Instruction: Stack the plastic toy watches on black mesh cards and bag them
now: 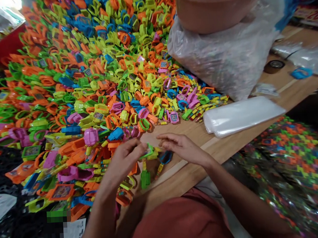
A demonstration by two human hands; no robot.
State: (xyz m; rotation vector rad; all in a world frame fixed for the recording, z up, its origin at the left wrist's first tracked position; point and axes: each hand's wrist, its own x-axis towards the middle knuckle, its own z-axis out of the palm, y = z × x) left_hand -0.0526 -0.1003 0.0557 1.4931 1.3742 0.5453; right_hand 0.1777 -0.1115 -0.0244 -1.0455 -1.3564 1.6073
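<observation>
Left hand (pixel 130 150) had a bright green plastic watch-shaped toy (pixel 149 151) pinched between thumb and fingers, just above the wooden counter (pixel 189 173), near its front edge. Right hand (pixel 180 146) was just beside it, fingers bent and close together, grip narrow; couldn't tell if it held the small yellow piece between the hands.

Under and just in front of the hands: a dark blue loop-shaped plastic toy with a yellow tube (pixel 166 157) and a green plastic toy with a short yellow stem (pixel 145 179), both on the counter.

Main obstruction: a big heap of orange, yellow, green, blue and pink plastic toy watches (pixel 94 83). It covered the left and far side and ran right up to the left hand. Thin yellow printed tubes (pixel 216 100) lay along its right edge.

Far right was blocked by a bulging translucent plastic sack (pixel 222 56) with a round pale pink plastic basin (pixel 214 11) on top. Nearer, a flat stack of clear plastic bags (pixel 243 116) took up counter space right of the right hand. Beyond that: a brown tape roll (pixel 274 66) and a blue plastic loop (pixel 301 73). Below the counter, right side: clear-wrapped multicoloured pieces (pixel 295 162).
</observation>
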